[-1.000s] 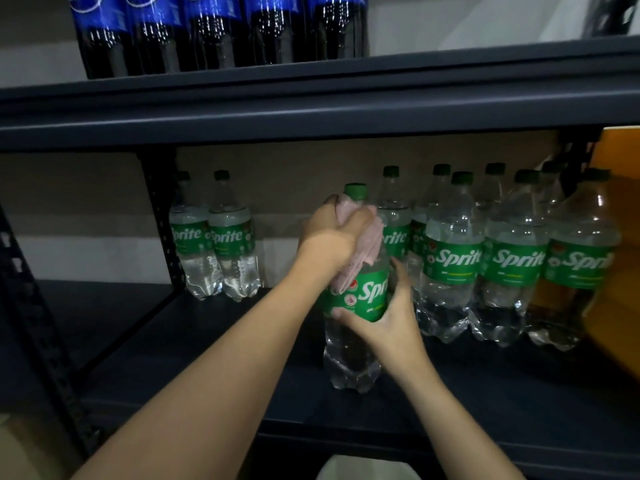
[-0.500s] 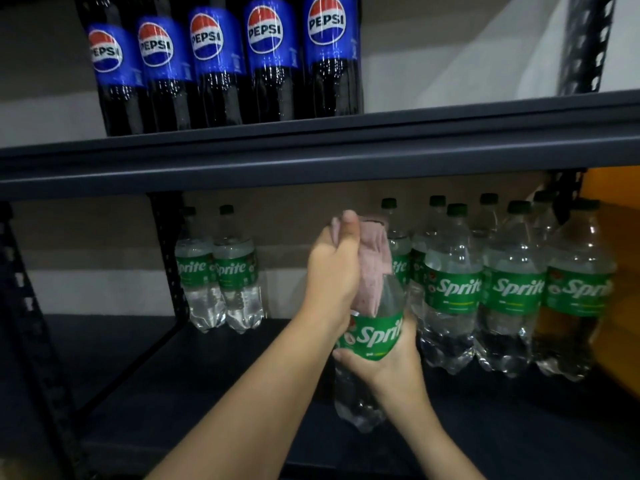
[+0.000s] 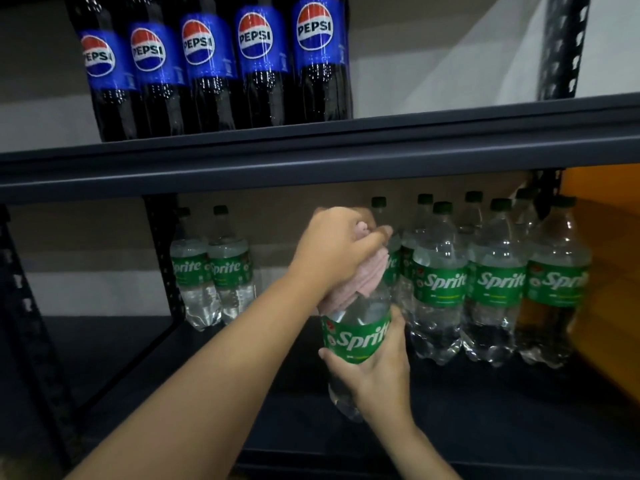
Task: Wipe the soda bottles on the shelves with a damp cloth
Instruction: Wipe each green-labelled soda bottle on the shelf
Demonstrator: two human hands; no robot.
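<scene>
So you've got one Sprite bottle [image 3: 356,336] pulled out in front of the lower shelf [image 3: 485,410], held upright in the air, just ahead of the row it sits with. Your right hand [image 3: 377,372] is wrapped around it at the green label, fingers [image 3: 327,355] curled round the left side and thumb up the right, so that's a firm grasp. Your left hand [image 3: 337,249] is up top, clenched around the pink cloth [image 3: 360,284], which is bunched over the neck and shoulder of the bottle; the cap is hidden under hand and cloth. Right behind and to the right stand more Sprite bottles [image 3: 491,282] packed close together, and a pair of Sprite bottles [image 3: 214,271] sits apart further left, behind the shelf post. Upper shelf [image 3: 311,157] carries five Pepsi bottles [image 3: 207,71] in a row. Something orange [image 3: 606,271] sits at the far right edge, can't tell what it is
</scene>
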